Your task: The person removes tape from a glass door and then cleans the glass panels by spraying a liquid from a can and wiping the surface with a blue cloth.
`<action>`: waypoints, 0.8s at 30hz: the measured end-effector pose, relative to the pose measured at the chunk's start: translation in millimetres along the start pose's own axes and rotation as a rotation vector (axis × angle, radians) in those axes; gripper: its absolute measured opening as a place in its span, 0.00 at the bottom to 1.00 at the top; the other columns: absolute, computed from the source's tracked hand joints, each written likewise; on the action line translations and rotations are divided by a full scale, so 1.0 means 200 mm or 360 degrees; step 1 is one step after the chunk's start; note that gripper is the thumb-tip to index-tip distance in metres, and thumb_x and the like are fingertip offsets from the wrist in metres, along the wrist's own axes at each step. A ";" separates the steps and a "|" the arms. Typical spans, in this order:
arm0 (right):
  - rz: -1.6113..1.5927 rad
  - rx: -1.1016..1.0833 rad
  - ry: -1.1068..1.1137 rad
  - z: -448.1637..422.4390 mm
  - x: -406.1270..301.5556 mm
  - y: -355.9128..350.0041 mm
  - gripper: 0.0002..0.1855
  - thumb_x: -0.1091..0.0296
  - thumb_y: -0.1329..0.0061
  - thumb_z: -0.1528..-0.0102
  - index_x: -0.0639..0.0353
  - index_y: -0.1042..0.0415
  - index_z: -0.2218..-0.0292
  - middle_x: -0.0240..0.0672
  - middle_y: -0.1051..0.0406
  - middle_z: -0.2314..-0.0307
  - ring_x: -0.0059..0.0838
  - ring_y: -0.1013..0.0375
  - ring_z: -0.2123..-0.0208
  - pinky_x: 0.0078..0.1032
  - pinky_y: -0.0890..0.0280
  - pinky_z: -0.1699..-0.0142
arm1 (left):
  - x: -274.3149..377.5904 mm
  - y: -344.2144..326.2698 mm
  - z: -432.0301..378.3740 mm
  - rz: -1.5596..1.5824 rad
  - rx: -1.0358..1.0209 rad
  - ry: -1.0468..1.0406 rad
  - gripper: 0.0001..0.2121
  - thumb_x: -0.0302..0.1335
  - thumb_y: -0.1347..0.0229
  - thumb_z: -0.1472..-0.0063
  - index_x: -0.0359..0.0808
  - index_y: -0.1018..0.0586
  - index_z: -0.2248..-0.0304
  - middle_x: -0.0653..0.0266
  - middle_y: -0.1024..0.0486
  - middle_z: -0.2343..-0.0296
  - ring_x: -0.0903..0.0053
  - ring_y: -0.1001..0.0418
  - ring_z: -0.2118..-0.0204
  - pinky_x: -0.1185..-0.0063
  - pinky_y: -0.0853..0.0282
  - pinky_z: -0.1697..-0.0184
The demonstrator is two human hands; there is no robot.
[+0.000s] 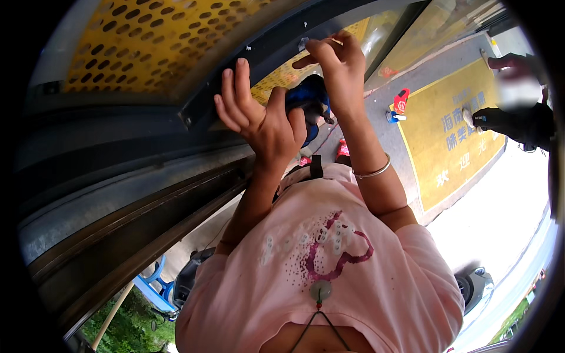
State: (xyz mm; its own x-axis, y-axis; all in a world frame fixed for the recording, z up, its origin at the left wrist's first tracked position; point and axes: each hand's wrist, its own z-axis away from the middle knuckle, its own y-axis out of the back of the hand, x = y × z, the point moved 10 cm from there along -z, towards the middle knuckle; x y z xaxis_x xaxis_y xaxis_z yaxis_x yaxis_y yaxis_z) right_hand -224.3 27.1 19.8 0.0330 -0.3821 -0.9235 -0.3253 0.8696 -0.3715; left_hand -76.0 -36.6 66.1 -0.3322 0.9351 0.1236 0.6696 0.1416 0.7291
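Note:
My left hand [265,119] rests its spread fingertips on a dark metal frame [270,46]. A glossy blue and black object [309,99] shows beside its bent index finger and thumb; whether they grip it is unclear. Higher up, my right hand [340,66] has curled fingers and a bangle on its wrist. Its index fingertip is at a small clear scrap [303,43] against the frame, and I cannot tell if the fingers pinch it. White specks [248,47] stick to the frame. A yellow perforated panel [145,35] lies behind the glass on the left.
Brown metal rails [145,229] run below the frame on the left. To the right, a yellow mat with writing [423,145] covers the ground, with a red item [401,100] at its edge. Another person's dark-clad leg [507,120] is at far right. A car [476,289] stands behind.

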 end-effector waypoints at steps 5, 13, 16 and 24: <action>-0.0015 0.0054 -0.0032 -0.02 0.03 -0.02 0.27 0.71 0.48 0.53 0.82 0.43 0.58 0.45 0.27 0.76 0.26 0.25 0.79 0.19 0.33 0.73 | 0.00 0.00 0.00 -0.0004 -0.0001 -0.0002 0.24 0.47 0.61 0.38 0.37 0.20 0.70 0.46 0.47 0.41 0.49 0.53 0.38 0.54 0.66 0.39; -0.0158 -0.0070 -0.0148 -0.01 0.04 -0.05 0.20 0.72 0.51 0.49 0.77 0.39 0.58 0.43 0.26 0.71 0.31 0.24 0.75 0.23 0.31 0.61 | -0.01 0.00 -0.01 -0.0010 0.0002 0.0013 0.20 0.43 0.59 0.40 0.37 0.20 0.70 0.47 0.47 0.41 0.50 0.53 0.38 0.54 0.66 0.39; -0.0283 -0.0047 -0.0148 -0.02 0.06 -0.06 0.19 0.72 0.51 0.48 0.74 0.39 0.58 0.43 0.27 0.69 0.32 0.24 0.75 0.25 0.29 0.62 | 0.00 0.00 0.00 -0.0005 0.0000 0.0011 0.19 0.41 0.58 0.41 0.38 0.19 0.69 0.48 0.47 0.41 0.50 0.53 0.38 0.54 0.66 0.39; -0.0408 -0.0139 -0.0232 -0.01 0.09 -0.08 0.18 0.74 0.52 0.49 0.72 0.40 0.58 0.44 0.29 0.69 0.34 0.24 0.76 0.30 0.24 0.66 | -0.01 -0.01 0.00 0.0002 -0.0027 0.0027 0.17 0.39 0.54 0.46 0.39 0.19 0.67 0.48 0.48 0.41 0.52 0.55 0.37 0.53 0.68 0.39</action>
State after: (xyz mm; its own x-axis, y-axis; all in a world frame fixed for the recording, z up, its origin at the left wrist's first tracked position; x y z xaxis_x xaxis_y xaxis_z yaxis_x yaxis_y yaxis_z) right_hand -221.5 6.2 8.9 0.2577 -0.5313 -0.8070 -0.3685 0.7180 -0.5904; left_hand -76.9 -39.0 63.7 -0.3429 0.9295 0.1356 0.6588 0.1350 0.7401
